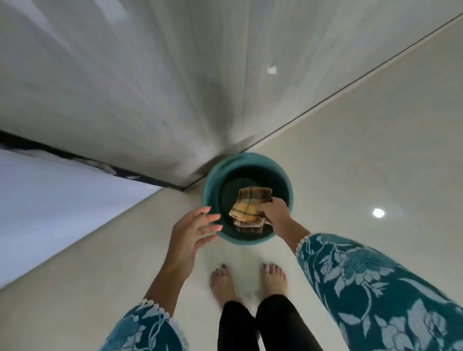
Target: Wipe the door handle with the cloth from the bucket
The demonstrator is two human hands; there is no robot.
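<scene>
Teal plastic forms the bucket [248, 198], which stands on the pale floor [357, 169] just in front of the person's bare feet [247, 283], against the foot of a white panel [141, 86]. Over the bucket's mouth, the right hand [273, 209] reaches down from a floral teal sleeve [375, 280], wrist bent, fingers closed around one edge of the folded plaid cloth [251, 209]. The cloth, checked in yellow and brown, hangs inside the bucket's rim, its layers fanning out below the grip; whether it touches the bucket's bottom cannot be told. The left hand [194, 232] hovers at the bucket's near-left rim, palm turned toward the cloth, fingers spread wide and slightly curled, holding nothing. Both forearms extend forward and down, converging on the bucket.
</scene>
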